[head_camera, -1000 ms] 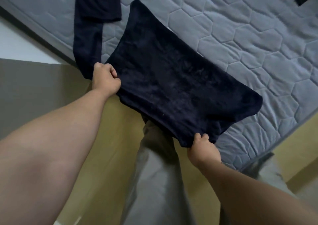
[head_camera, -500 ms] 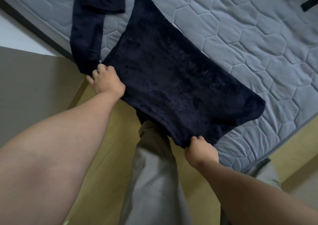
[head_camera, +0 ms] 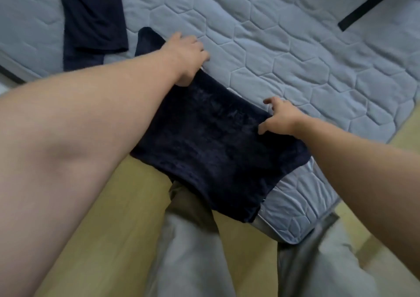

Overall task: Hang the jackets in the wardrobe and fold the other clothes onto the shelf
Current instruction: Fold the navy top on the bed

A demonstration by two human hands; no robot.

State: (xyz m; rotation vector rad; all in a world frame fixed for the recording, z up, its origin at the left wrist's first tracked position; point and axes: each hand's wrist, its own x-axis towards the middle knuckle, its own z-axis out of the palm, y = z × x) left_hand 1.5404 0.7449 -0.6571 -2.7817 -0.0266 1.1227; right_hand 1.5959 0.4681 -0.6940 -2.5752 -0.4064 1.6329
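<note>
A dark navy fleece garment (head_camera: pixel 211 146) lies folded on the near corner of the grey quilted mattress (head_camera: pixel 295 53), its near edge hanging over the side. My left hand (head_camera: pixel 187 53) reaches across it and grips the garment's far left edge, fingers curled. My right hand (head_camera: pixel 283 119) rests at the garment's far right edge with fingers spread and thumb on the fabric. My left forearm hides part of the cloth's left side.
A second dark navy garment (head_camera: pixel 91 19) lies flat on the mattress at the upper left, one end trailing over the edge. A black strap (head_camera: pixel 368 8) crosses the top right corner. Below are my grey trousers (head_camera: pixel 193 251) and yellow-brown floor (head_camera: pixel 109 217).
Both hands carried the garment's near edge up and over onto its far part, folding it in half. My right hand has spread its fingers and let go of the edge.
</note>
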